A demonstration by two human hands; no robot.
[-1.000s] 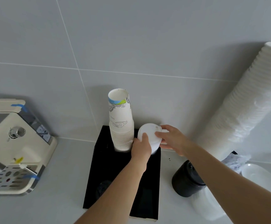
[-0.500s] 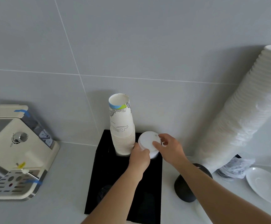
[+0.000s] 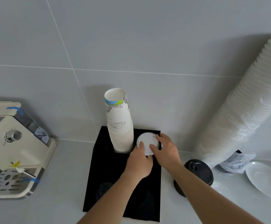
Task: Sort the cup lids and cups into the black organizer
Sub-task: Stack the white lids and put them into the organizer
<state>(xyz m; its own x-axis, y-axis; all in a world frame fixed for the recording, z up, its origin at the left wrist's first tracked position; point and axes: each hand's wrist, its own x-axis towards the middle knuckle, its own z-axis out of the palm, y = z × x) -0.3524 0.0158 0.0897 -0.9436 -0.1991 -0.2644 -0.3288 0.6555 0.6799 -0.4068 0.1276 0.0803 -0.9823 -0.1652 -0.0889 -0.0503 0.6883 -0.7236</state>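
Note:
A black organizer (image 3: 97, 168) stands on the counter against the wall. A stack of printed paper cups (image 3: 119, 125) rises from its back left slot. White cup lids (image 3: 146, 142) sit at the back right slot, top face up. My left hand (image 3: 139, 162) grips the lids from the near side. My right hand (image 3: 165, 151) holds them from the right, fingers over the rim. How deep the lids sit in the slot is hidden by my hands.
A stack of black lids (image 3: 199, 172) lies on the counter right of the organizer. A tall wrapped column of white lids (image 3: 244, 107) leans against the wall at right, beside a white saucer (image 3: 267, 180). A cream coffee machine (image 3: 13, 151) stands at left.
Both hands have lowered the white lids from tilted above the organizer down flat into the back right slot. The camera view shifted slightly.

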